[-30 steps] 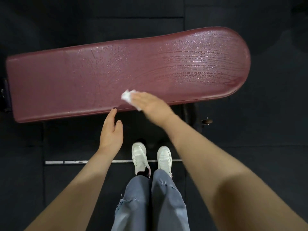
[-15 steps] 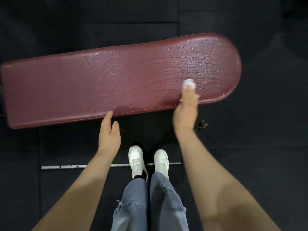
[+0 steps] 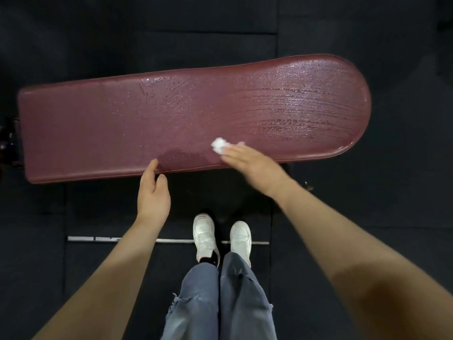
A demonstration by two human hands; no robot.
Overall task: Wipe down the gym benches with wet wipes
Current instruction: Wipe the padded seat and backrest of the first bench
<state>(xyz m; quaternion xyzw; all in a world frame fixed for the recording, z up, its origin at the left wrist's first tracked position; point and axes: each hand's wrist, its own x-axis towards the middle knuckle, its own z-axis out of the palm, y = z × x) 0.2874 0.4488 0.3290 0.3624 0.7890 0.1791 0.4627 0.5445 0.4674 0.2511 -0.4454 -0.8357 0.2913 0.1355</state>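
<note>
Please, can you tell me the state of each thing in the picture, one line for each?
bench pad: wet streaks on the rounded right part, left end dull.
wet wipe: crumpled, pressed on the pad.
right hand: fingers flat on the wipe.
left hand: open, fingertips at the pad's near edge.

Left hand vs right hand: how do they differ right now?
The right hand lies flat on the bench pad, pressing a crumpled white wipe; the left hand holds nothing. The left hand's fingers only reach the pad's near edge, while the right hand lies further onto the pad. Both have straight fingers.
</note>
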